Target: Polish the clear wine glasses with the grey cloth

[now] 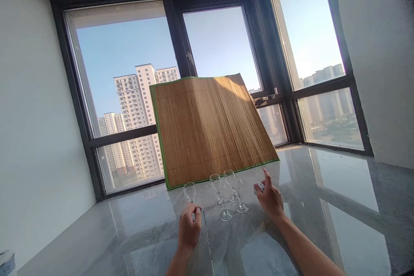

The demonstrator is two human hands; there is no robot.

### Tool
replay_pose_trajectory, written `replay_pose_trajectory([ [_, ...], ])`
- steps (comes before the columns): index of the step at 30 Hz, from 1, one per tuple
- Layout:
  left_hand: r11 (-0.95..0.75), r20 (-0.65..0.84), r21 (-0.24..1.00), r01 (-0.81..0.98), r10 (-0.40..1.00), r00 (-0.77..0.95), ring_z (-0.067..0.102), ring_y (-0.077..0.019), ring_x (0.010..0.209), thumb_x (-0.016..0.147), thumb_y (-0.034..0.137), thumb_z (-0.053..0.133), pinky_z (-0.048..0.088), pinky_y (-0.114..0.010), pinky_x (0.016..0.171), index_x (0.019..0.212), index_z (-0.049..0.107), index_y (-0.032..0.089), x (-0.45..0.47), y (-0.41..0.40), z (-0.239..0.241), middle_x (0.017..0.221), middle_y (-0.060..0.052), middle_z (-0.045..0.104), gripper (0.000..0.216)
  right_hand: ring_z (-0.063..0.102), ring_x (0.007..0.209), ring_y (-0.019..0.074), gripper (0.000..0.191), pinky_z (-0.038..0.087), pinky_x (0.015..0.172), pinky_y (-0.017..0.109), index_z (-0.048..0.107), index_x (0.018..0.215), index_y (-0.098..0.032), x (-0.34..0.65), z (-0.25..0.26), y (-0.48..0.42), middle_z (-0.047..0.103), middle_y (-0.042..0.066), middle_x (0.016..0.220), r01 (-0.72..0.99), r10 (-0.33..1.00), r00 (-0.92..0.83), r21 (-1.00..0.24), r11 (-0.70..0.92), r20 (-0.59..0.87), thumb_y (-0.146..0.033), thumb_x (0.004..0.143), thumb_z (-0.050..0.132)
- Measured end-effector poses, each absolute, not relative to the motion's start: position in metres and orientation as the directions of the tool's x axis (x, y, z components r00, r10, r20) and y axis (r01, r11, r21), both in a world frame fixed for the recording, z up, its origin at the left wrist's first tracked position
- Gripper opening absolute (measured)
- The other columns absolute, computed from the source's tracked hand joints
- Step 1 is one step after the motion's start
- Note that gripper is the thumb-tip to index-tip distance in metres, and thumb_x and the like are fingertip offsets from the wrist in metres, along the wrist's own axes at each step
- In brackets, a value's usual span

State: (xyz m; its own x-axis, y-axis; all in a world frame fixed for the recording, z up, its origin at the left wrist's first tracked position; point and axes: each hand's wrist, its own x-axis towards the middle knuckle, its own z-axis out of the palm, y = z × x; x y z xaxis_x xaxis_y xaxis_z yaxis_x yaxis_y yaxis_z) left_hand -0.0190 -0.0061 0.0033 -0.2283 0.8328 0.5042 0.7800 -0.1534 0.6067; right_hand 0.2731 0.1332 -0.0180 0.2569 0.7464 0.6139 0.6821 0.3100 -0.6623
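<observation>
My left hand is closed around the lower part of a clear stemmed glass, its bowl standing above my fingers. Just right of it, several more stemmed glasses stand upright in a close group on the glossy grey surface. On the far side of that group, my right hand grips a crumpled white tissue or cloth between thumb and fingers, index finger pointing forward. A gap separates this hand from the glasses.
Behind the glasses a brown bamboo mat with green edging leans upright against the window. The grey tiled surface reflects the windows. A white and blue round object is partly visible at the lower left edge.
</observation>
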Motion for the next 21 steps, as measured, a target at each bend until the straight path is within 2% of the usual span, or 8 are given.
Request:
replay_pose_trajectory([
  [2, -0.038, 0.473, 0.726, 0.687, 0.752, -0.459, 0.067, -0.0243, 0.082, 0.09, 0.04, 0.037, 0.051, -0.034, 0.074, 0.09, 0.067, 0.017, -0.044, -0.001, 0.005, 0.091, -0.011, 0.072, 0.037, 0.068, 0.085, 0.0262, 0.065, 0.044, 0.069, 0.034, 0.023, 0.152, -0.019, 0.274, -0.019, 0.135, 0.07, 0.01, 0.104, 0.675, 0.752, 0.26, -0.671, 0.307, 0.606, -0.039, 0.093, 0.042],
  [5, -0.024, 0.34, 0.879, 0.476, 0.731, -0.591, 0.067, -0.0188, 0.075, 0.082, 0.037, 0.049, 0.049, -0.028, 0.061, 0.11, 0.06, 0.017, -0.07, 0.005, 0.003, 0.121, -0.012, 0.066, 0.036, 0.067, 0.085, 0.0258, 0.064, 0.044, 0.07, 0.034, 0.025, 0.151, -0.02, 0.275, -0.02, 0.136, 0.069, 0.01, 0.103, 0.664, 0.755, 0.277, -0.686, 0.297, 0.594, -0.039, 0.092, 0.042],
  [8, -0.073, 0.193, 0.968, 0.239, 0.827, -0.528, 0.068, -0.0147, 0.076, 0.08, 0.038, 0.056, 0.049, -0.024, 0.057, 0.132, 0.046, 0.021, -0.072, 0.012, -0.002, 0.147, -0.013, 0.049, 0.056, 0.066, 0.081, 0.0247, 0.063, 0.044, 0.069, 0.034, 0.028, 0.15, -0.02, 0.275, -0.02, 0.136, 0.069, 0.008, 0.102, 0.653, 0.752, 0.287, -0.696, 0.299, 0.593, -0.04, 0.091, 0.042],
  [11, -0.049, 0.1, 0.99, 0.131, 0.904, -0.416, 0.069, -0.0136, 0.076, 0.078, 0.041, 0.061, 0.047, -0.022, 0.054, 0.138, 0.039, 0.024, -0.062, 0.021, -0.007, 0.147, -0.015, 0.048, 0.066, 0.065, 0.077, 0.0242, 0.063, 0.043, 0.068, 0.034, 0.03, 0.148, -0.02, 0.273, -0.02, 0.135, 0.068, 0.008, 0.101, 0.639, 0.753, 0.29, -0.705, 0.307, 0.591, -0.041, 0.091, 0.042],
  [13, -0.019, 0.092, 0.981, 0.194, 0.923, -0.373, 0.068, -0.0126, 0.066, 0.077, 0.042, 0.062, 0.042, -0.021, 0.048, 0.135, 0.042, 0.023, -0.058, 0.028, -0.01, 0.14, -0.015, 0.055, 0.064, 0.064, 0.076, 0.0238, 0.062, 0.042, 0.068, 0.034, 0.031, 0.147, -0.02, 0.272, -0.019, 0.134, 0.068, 0.007, 0.1, 0.628, 0.754, 0.293, -0.714, 0.311, 0.587, -0.041, 0.09, 0.041],
  [16, -0.026, 0.198, 0.907, 0.42, 0.908, -0.371, 0.061, -0.0116, 0.055, 0.079, 0.041, 0.056, 0.04, -0.023, 0.046, 0.118, 0.055, 0.017, -0.057, 0.034, -0.016, 0.117, -0.012, 0.067, 0.046, 0.063, 0.073, 0.0232, 0.061, 0.042, 0.067, 0.033, 0.035, 0.145, -0.022, 0.273, -0.014, 0.131, 0.068, 0.007, 0.098, 0.597, 0.74, 0.331, -0.737, 0.317, 0.586, -0.043, 0.088, 0.043],
  [19, -0.055, 0.31, 0.834, 0.55, 0.87, -0.383, 0.062, -0.0149, 0.064, 0.08, 0.04, 0.056, 0.042, -0.025, 0.057, 0.094, 0.065, 0.016, -0.055, 0.03, -0.016, 0.094, -0.008, 0.07, 0.029, 0.062, 0.072, 0.0233, 0.062, 0.042, 0.066, 0.033, 0.041, 0.14, -0.02, 0.277, -0.004, 0.126, 0.067, 0.006, 0.094, 0.526, 0.66, 0.461, -0.782, 0.335, 0.593, -0.048, 0.085, 0.049],
  [21, -0.065, 0.387, 0.756, 0.651, 0.847, -0.364, 0.063, -0.0174, 0.073, 0.082, 0.036, 0.057, 0.04, -0.025, 0.064, 0.086, 0.067, 0.018, -0.049, 0.021, -0.011, 0.084, -0.006, 0.07, 0.021, 0.062, 0.072, 0.023, 0.063, 0.044, 0.068, 0.033, 0.043, 0.137, -0.019, 0.277, 0.004, 0.118, 0.066, 0.005, 0.09, 0.461, 0.579, 0.556, -0.801, 0.382, 0.596, -0.051, 0.084, 0.053],
])
